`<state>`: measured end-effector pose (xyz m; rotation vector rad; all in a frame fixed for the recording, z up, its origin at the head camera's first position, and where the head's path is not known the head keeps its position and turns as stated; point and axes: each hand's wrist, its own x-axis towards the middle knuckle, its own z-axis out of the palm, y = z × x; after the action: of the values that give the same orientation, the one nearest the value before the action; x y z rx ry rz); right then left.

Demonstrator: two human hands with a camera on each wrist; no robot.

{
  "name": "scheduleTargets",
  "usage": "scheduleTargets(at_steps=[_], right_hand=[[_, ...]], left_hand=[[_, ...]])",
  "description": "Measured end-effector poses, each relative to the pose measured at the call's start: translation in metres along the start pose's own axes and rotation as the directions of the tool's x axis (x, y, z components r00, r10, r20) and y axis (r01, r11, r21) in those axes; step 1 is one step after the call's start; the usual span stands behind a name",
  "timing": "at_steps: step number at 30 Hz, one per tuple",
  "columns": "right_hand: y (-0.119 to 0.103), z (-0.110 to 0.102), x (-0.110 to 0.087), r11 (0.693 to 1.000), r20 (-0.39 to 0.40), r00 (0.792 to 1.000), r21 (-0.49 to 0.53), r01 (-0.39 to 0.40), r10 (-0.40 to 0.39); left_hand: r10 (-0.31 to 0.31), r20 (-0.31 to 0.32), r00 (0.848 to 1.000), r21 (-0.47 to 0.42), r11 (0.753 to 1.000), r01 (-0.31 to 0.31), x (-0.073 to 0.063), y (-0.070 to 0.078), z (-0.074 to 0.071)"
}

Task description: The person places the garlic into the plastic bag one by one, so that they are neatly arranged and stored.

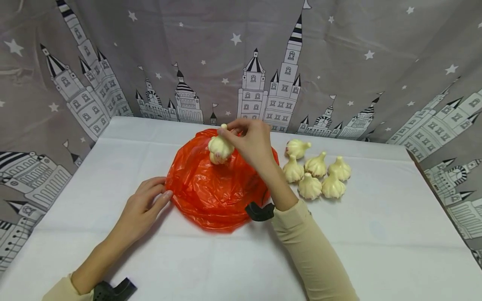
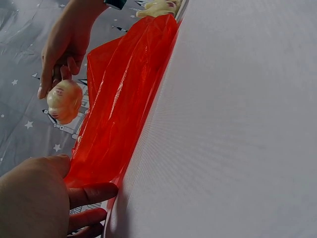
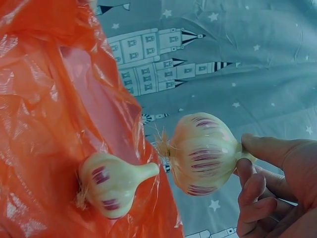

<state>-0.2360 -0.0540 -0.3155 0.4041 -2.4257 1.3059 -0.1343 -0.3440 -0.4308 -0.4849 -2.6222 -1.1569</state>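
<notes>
My right hand [image 1: 250,140] pinches a garlic bulb [image 1: 221,146] by its stem, above a red plastic bag [image 1: 211,188] that lies spread on the table. In the right wrist view, the held garlic bulb [image 3: 203,153] shows purple streaks and roots, with thumb and fingertips at its neck. A second garlic bulb [image 3: 110,184] lies on the red plastic inside the bag. At the bag's left edge is my left hand [image 1: 144,205]. The left wrist view has its thumb and fingers [image 2: 91,195] gripping the rim of the bag [image 2: 119,104].
Several more garlic bulbs [image 1: 316,167] stand grouped to the right of the bag. A white cloth covers the table [image 1: 376,242]. Behind it hangs a grey curtain [image 1: 211,37] printed with castles and stars. Black straps [image 1: 260,212] sit at both wrists.
</notes>
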Motion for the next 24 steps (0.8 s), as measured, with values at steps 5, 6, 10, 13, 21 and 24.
scheduleTargets(at_steps=[5,6,10,13,21,24], right_hand=[[-0.005,0.002,0.002,1.0,-0.001,1.0,0.012,-0.026,0.026],[-0.006,0.002,0.002,0.999,-0.003,1.0,0.016,-0.027,0.027],[-0.009,0.003,0.003,0.999,-0.011,1.0,0.039,-0.016,0.016],[-0.009,0.005,0.004,0.999,-0.01,1.0,0.045,0.006,-0.005],[-0.01,0.014,0.004,0.999,0.01,1.0,0.039,0.016,-0.016],[-0.01,0.021,0.001,1.0,0.044,0.999,0.027,0.003,-0.005]], left_hand=[[0.029,-0.013,0.999,-0.005,1.0,-0.029,-0.003,-0.002,0.0],[0.032,-0.014,0.999,-0.003,0.999,-0.032,-0.003,-0.003,0.0],[0.033,-0.013,0.999,0.002,0.999,-0.033,-0.005,-0.005,0.0],[0.033,-0.012,0.999,0.008,0.999,-0.033,-0.006,-0.005,-0.001],[0.028,-0.004,1.0,0.014,1.0,-0.028,-0.006,-0.003,-0.001],[0.02,0.002,1.0,0.019,1.0,-0.02,-0.005,-0.002,-0.002]])
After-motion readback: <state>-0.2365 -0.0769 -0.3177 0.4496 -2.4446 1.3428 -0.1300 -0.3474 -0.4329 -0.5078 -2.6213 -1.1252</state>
